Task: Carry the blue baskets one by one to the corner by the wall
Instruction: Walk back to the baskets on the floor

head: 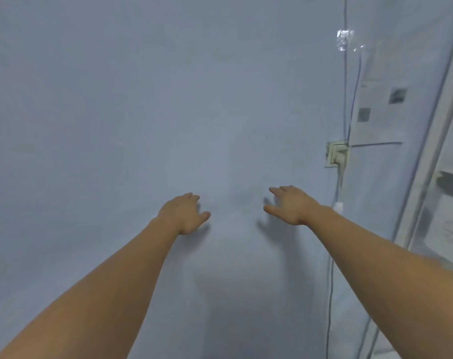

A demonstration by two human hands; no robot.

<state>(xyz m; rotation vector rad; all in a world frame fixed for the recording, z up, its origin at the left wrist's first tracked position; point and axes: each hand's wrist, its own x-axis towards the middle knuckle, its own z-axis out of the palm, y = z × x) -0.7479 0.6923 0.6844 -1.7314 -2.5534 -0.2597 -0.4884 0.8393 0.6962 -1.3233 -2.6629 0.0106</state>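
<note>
No blue basket is in view. Both my arms reach forward toward a plain pale blue wall. My left hand is held out palm down with fingers apart and holds nothing. My right hand is also stretched out, fingers apart and empty, a little to the right of the left one. Shadows of both hands fall on the wall just behind them.
A wall socket with a white plug and hanging cable sits on the right. Above it a paper sheet is stuck on the wall. A white frame with shelves stands at the far right.
</note>
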